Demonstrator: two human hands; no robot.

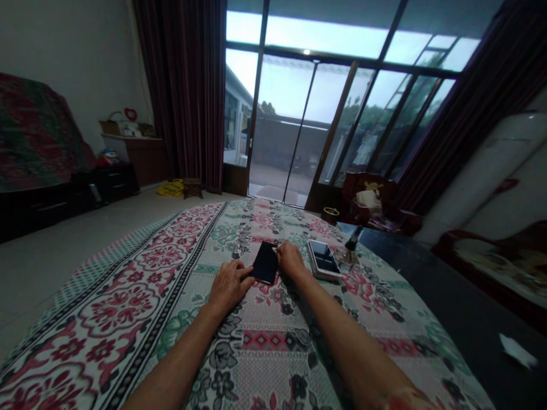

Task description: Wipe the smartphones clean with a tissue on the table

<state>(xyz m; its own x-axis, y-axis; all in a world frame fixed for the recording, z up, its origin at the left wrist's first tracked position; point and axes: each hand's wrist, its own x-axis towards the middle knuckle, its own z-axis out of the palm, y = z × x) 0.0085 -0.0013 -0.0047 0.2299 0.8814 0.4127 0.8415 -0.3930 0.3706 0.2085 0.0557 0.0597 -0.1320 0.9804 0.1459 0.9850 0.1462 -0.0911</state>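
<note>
A dark smartphone (pixel 265 263) lies flat on the flowered tablecloth (pixel 273 319). My left hand (pixel 231 283) rests at its lower left, fingers loosely spread, with the fingertips and thumb at the phone's edge. On the phone's upper right side is my right hand (pixel 291 260), its fingers pinched together. A small pale bit shows at those fingertips, too small to name. Just right of that hand lies a white box (pixel 325 260) with a dark panel on its top. Beyond the box stands a small clear glass object (pixel 347 258) with a black item (pixel 353 239) upright by it.
A dark surface (pixel 431 290) adjoins the table's right side, with a white paper-like piece (pixel 518 350) on it. A wooden chair (pixel 370 199) holding a bag stands behind at right. Glass doors (pixel 294 125) face me. A yellow bag (pixel 171 188) lies on the floor at left.
</note>
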